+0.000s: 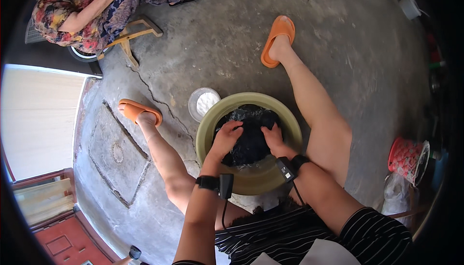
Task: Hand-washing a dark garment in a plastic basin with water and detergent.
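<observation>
A round olive-green basin stands on the concrete floor between my bare legs, holding water and a dark wet cloth. My left hand presses on the cloth's left side with its fingers curled into the fabric. On the right side, my right hand grips the same cloth. Both wrists wear black straps with small devices. My feet are in orange slippers.
A small white tub of white powder sits just left of the basin. Another person sits on a low wooden stool at the top left. A red patterned container and a plastic bag lie at the right. A square floor cover is at the left.
</observation>
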`<act>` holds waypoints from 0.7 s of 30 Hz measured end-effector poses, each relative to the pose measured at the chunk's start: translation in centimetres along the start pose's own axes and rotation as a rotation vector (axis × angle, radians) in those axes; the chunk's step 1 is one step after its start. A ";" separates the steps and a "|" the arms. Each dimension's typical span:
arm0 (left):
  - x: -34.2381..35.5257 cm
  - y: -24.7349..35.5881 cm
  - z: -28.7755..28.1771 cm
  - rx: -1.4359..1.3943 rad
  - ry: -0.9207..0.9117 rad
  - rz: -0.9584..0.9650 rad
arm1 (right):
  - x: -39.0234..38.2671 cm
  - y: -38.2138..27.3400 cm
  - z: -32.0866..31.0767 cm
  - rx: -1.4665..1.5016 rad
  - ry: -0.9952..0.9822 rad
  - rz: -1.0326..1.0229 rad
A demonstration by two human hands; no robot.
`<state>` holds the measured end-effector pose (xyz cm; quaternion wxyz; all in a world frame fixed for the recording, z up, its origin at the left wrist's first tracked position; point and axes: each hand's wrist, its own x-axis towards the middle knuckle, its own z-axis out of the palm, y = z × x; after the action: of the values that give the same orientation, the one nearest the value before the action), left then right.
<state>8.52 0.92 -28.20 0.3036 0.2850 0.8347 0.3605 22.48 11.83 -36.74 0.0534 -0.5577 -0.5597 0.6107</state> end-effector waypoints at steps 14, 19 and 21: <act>2.7 -3.4 -7.0 0.669 0.239 -0.178 | -0.9 -2.5 1.1 -0.241 0.063 0.041; 3.8 -2.9 -8.0 0.607 0.041 -0.274 | -0.1 -2.2 1.5 -0.203 0.059 0.029; 4.2 -3.0 -8.5 0.603 0.096 -0.223 | 0.0 -2.4 1.7 -0.224 0.065 0.055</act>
<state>-1.10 -1.57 -27.09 0.2035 0.2516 0.9433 0.0743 19.85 11.61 -35.37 -0.0079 -0.5950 -0.6068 0.5270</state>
